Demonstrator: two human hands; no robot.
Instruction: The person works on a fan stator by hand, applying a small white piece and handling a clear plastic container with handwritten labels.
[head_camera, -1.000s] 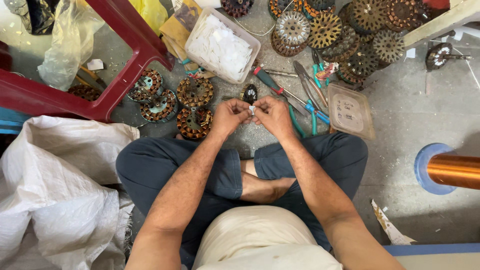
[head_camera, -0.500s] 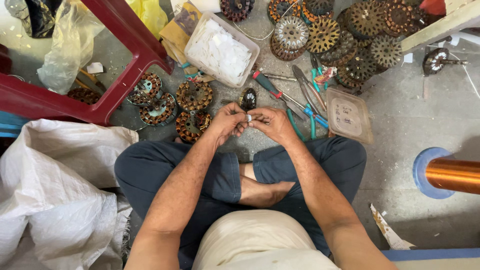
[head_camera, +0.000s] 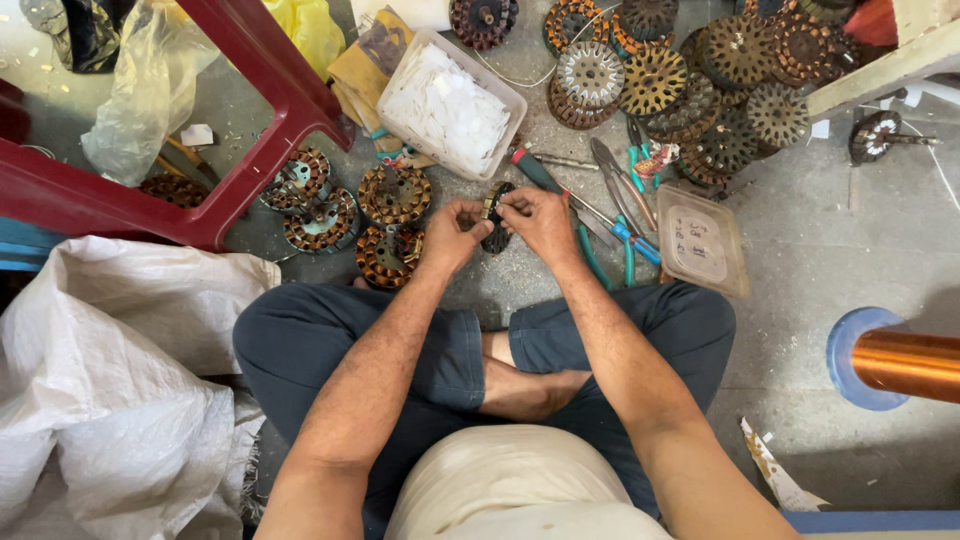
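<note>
Floor: we sit cross-legged on bare grey concrete (head_camera: 830, 250), dusty and littered with scraps.
Left side: a red stool (head_camera: 250, 120) stands over the floor, with a clear bag (head_camera: 145, 85) behind it and a white sack (head_camera: 110, 400) slumped against our left knee.
Ahead: a tub (head_camera: 450, 105) of white paper slips, with its flat lid (head_camera: 700, 245) lying apart to the right.
Stators: four copper-wound ones (head_camera: 395, 195) sit just left of our hands; a larger heap (head_camera: 700, 70) fills the upper right (some bare, some wound).
Tools: a screwdriver (head_camera: 535, 170) and blue-handled pliers (head_camera: 625, 230) lie beyond the right hand.
Far right: a spool of copper wire (head_camera: 905, 360) on a blue flange.
Left hand (head_camera: 455, 230): raised in front of the knees, fingers curled in, thumb and fingertips pinching the left edge of the small dark part (head_camera: 495, 215).
Right hand (head_camera: 540, 220): opposite it, nearly touching, its fingers also closed, pinching the part's right edge.
Part: held between both hands above the floor, just beside the four stators; we cannot tell its exact kind.
</note>
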